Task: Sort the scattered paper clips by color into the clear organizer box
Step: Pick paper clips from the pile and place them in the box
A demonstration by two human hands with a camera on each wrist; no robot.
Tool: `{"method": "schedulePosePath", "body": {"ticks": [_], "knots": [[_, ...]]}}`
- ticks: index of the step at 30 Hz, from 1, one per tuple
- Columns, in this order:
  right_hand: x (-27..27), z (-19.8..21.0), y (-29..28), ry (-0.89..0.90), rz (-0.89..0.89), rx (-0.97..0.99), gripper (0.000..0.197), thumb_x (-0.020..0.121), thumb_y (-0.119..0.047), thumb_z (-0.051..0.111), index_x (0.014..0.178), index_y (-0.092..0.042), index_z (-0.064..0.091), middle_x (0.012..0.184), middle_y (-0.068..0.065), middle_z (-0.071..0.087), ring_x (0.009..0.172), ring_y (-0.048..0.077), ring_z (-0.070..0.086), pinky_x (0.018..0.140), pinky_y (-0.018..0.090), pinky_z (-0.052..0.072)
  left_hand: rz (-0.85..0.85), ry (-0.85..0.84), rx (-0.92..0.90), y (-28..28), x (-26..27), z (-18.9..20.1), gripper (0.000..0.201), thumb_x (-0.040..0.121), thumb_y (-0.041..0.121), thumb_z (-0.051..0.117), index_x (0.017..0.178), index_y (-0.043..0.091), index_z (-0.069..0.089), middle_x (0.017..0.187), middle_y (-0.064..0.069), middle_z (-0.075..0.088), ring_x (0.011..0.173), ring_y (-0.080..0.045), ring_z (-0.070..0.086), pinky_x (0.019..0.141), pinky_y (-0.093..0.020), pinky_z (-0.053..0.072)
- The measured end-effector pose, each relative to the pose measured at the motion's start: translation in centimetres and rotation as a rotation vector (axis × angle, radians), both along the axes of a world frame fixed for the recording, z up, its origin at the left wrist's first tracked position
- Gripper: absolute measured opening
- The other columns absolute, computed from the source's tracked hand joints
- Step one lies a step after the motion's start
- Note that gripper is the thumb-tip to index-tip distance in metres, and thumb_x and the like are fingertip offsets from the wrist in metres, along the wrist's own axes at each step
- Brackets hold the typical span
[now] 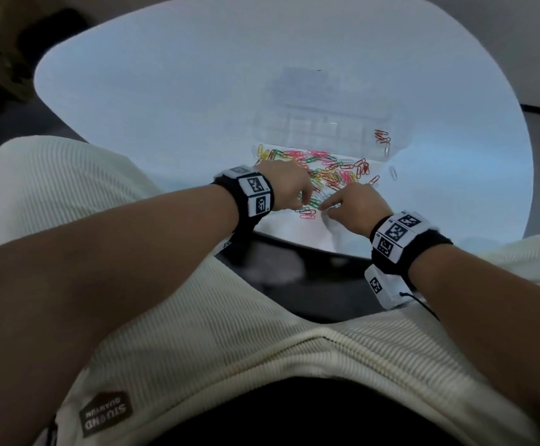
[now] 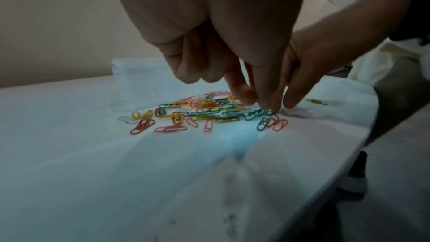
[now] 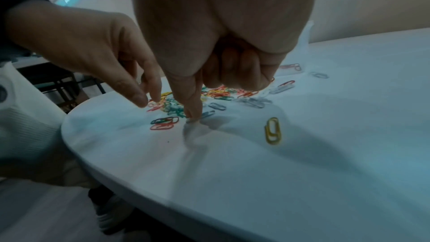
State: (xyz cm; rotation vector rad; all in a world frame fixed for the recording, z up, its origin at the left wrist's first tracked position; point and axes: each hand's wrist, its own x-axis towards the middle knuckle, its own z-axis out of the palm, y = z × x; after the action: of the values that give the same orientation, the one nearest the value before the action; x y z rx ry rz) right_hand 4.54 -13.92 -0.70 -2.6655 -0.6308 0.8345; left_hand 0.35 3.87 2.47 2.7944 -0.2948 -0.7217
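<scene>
Several paper clips (image 1: 326, 172) in red, pink, green, yellow and white lie heaped on the white table, just in front of the clear organizer box (image 1: 323, 123). A few red clips (image 1: 382, 136) sit at the box's right end. My left hand (image 1: 307, 201) reaches down onto the near edge of the pile (image 2: 209, 109), thumb and forefinger slightly apart over green clips (image 2: 258, 113), holding nothing. My right hand (image 1: 325, 209) points its forefinger straight down beside a pale clip (image 3: 207, 114), its tip pressing the table, the other fingers curled.
A lone yellow clip (image 3: 272, 132) lies right of my right hand. A white clip (image 1: 392, 172) lies apart at the pile's right. The table (image 1: 165, 91) is round; its near edge runs just under my wrists, with my lap below.
</scene>
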Motion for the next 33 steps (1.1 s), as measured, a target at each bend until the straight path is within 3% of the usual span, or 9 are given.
{"method": "schedulePosePath", "body": {"ticks": [5,12,18,24,29,33], "knots": [[0.4,0.5,0.1,-0.087,-0.095,0.038,0.013,0.084,-0.025,0.067,0.092,-0.032,0.076,0.109,0.004,0.071,0.092,0.02,0.063,0.076,0.026,0.046,-0.053,-0.032,0.097,-1.2,0.1,-0.9,0.02,0.092,0.032,0.055,0.108,0.033,0.067,0.108,0.006,0.065,0.102,-0.02,0.059,0.067,-0.028,0.036],[-0.2,0.3,0.9,-0.142,-0.045,-0.03,0.016,0.085,-0.038,0.069,0.097,-0.03,0.075,0.107,0.002,0.07,0.098,0.024,0.063,0.072,0.027,0.043,-0.047,0.007,0.183,-1.6,0.2,-2.2,0.019,0.089,0.019,0.053,0.098,0.021,0.069,0.097,-0.004,0.067,0.087,-0.028,0.062,0.063,-0.029,0.042],[-0.5,0.1,1.4,-0.141,0.012,-0.097,0.017,0.084,-0.038,0.065,0.093,-0.028,0.076,0.096,0.003,0.07,0.083,0.024,0.06,0.064,0.027,0.039,0.031,0.042,0.188,-1.8,0.2,-2.8,0.014,0.082,0.023,0.061,0.093,0.015,0.063,0.091,-0.003,0.063,0.082,-0.026,0.061,0.067,-0.032,0.05],[-0.2,0.1,1.6,-0.092,-0.044,-0.151,0.018,0.08,-0.036,0.07,0.085,-0.02,0.076,0.081,0.004,0.065,0.07,0.023,0.055,0.056,0.024,0.037,0.035,0.042,0.192,-1.8,0.1,-3.3,0.016,0.083,0.026,0.062,0.092,0.013,0.059,0.092,-0.006,0.061,0.079,-0.026,0.058,0.064,-0.032,0.049],[0.9,-0.4,1.1,-0.051,-0.153,-0.193,0.029,0.074,-0.043,0.078,0.084,-0.016,0.073,0.082,0.004,0.067,0.073,0.023,0.059,0.062,0.027,0.043,0.031,0.001,0.18,-1.3,0.3,-3.5,0.023,0.087,0.027,0.058,0.105,0.013,0.062,0.102,-0.007,0.064,0.092,-0.029,0.062,0.072,-0.035,0.051],[1.2,-0.9,1.0,-0.038,-0.192,-0.215,0.037,0.072,-0.044,0.08,0.094,-0.016,0.07,0.085,0.004,0.067,0.078,0.024,0.063,0.067,0.029,0.05,0.042,0.012,0.197,-1.6,0.2,-3.5,0.016,0.088,0.019,0.055,0.101,0.012,0.061,0.1,-0.008,0.064,0.09,-0.029,0.062,0.07,-0.034,0.05]]}}
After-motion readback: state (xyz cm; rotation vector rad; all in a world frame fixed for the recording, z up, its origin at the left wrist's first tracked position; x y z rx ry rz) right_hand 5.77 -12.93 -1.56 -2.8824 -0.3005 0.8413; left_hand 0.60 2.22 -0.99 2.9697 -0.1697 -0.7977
